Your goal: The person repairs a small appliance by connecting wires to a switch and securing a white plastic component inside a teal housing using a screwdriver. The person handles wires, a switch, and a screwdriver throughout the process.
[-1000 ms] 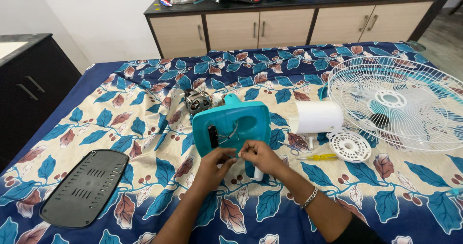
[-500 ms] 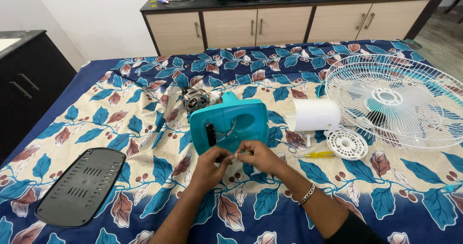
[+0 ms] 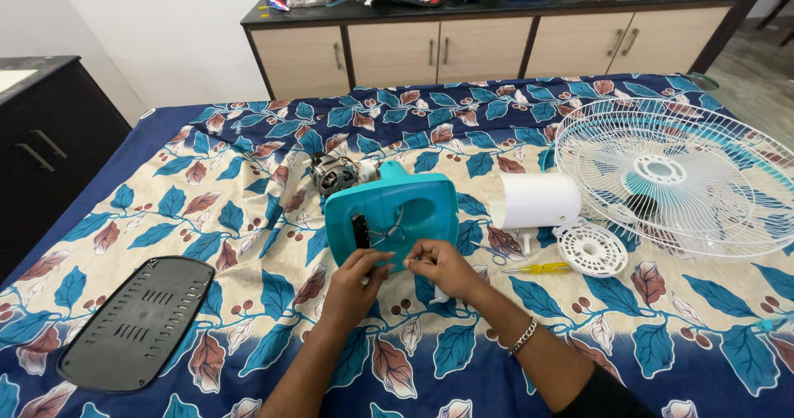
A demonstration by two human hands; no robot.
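My left hand (image 3: 354, 276) and right hand (image 3: 438, 267) pinch thin wires at the near edge of the teal fan base (image 3: 391, 216) on the bedspread (image 3: 248, 219). Its black cover (image 3: 132, 323) is off; the motor (image 3: 332, 172) and grille (image 3: 674, 174) lie beyond, unassembled.

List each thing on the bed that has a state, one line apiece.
Teal fan base: on its side, underside open, wires showing.
Motor: bare, lying behind the base.
Wire fan guard: detached, lying flat.
Black cover plate: removed, lying flat.
Left hand and right hand: at the base's lower edge.
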